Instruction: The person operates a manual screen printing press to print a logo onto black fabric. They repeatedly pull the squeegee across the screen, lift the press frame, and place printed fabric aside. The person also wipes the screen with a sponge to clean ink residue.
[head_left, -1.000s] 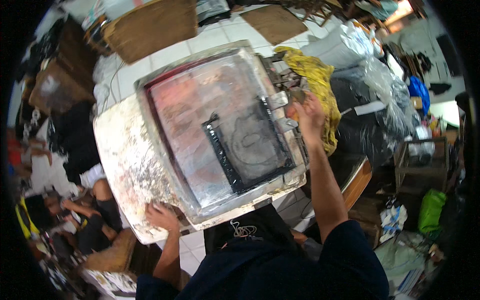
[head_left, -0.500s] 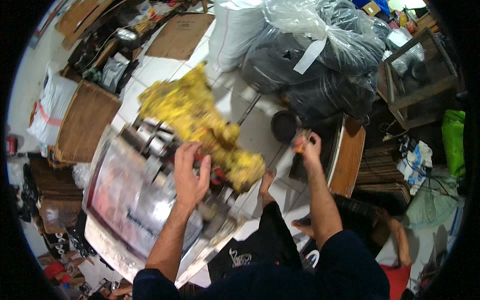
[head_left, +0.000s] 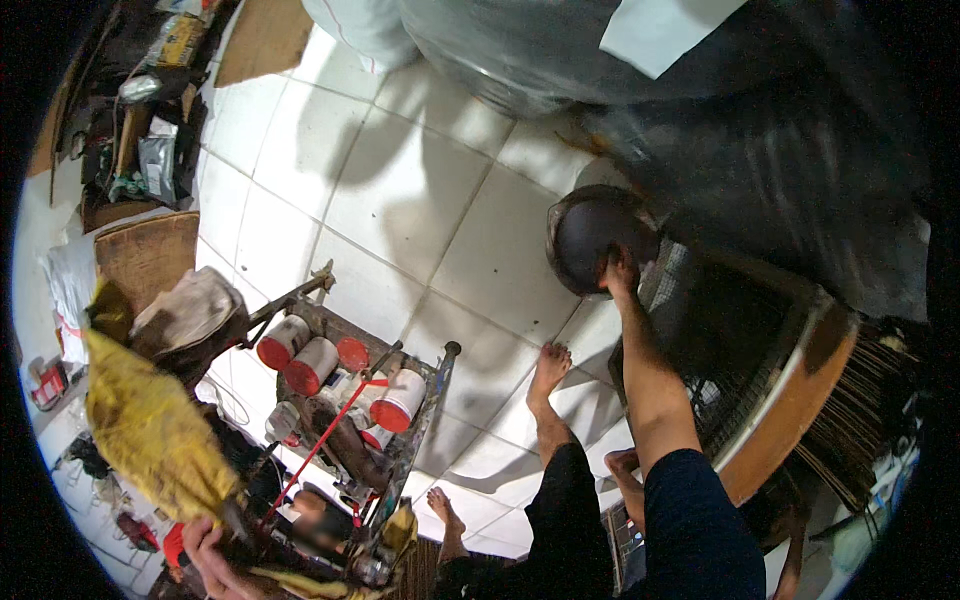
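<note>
My right hand reaches down into a dark round bowl on the tiled floor. Its fingers are bent together; anything between them is lost in the dark. At the lower left, my left hand has its fingers curled at the lower end of a stained yellow cloth, which hangs beside a metal work stand. On the stand are several white cans with red ends, a thin red rod and metal parts.
Large dark plastic bags lie beyond the bowl. A wood-edged mesh box is at my right. My bare foot rests on the tiles. Boxes and clutter line the far left. Another person is low behind the stand.
The view has shifted closer to the floor and bowl. My right hand, previously beside the bowl with a small orange thing, is now inside it. My left hand and the cloth are lower left.
</note>
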